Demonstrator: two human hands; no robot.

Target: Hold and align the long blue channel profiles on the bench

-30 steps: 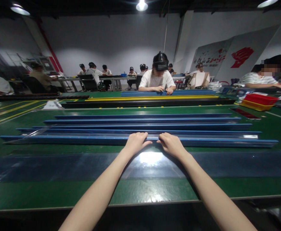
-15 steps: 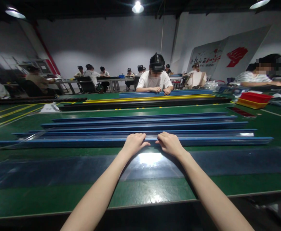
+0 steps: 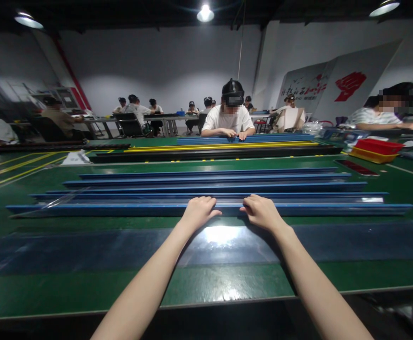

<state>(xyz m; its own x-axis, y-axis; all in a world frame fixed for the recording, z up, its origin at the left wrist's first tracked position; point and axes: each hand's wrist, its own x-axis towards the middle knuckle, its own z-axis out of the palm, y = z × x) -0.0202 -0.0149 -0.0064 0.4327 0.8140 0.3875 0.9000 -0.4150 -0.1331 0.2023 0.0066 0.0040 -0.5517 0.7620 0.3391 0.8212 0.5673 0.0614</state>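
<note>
My left hand (image 3: 199, 211) and my right hand (image 3: 263, 212) rest a short way apart near the middle of a long blue channel strip (image 3: 333, 209). The fingers of both curl over its top edge, with the thumbs on the near side pointing toward each other. Just behind it lies another blue strip (image 3: 319, 196), touching or nearly so; my fingertips reach its area, and whether they grip it too is hidden. A crumpled piece of clear film (image 3: 63, 198) lies over the left ends. In front of my hands a wide clear plastic sheet (image 3: 121, 245) lies flat.
Several more blue strips (image 3: 209, 178) lie parallel farther back on the green table (image 3: 227, 288). Beyond them are black and yellow strips (image 3: 220, 147). A phone (image 3: 357, 167) and a red and yellow bin (image 3: 378, 150) sit right. A co-worker (image 3: 227, 118) works opposite.
The two nearest blue strips have shifted slightly to the right. My right hand has moved right, widening the gap between my hands; my left hand has barely moved. The view has shifted a little.
</note>
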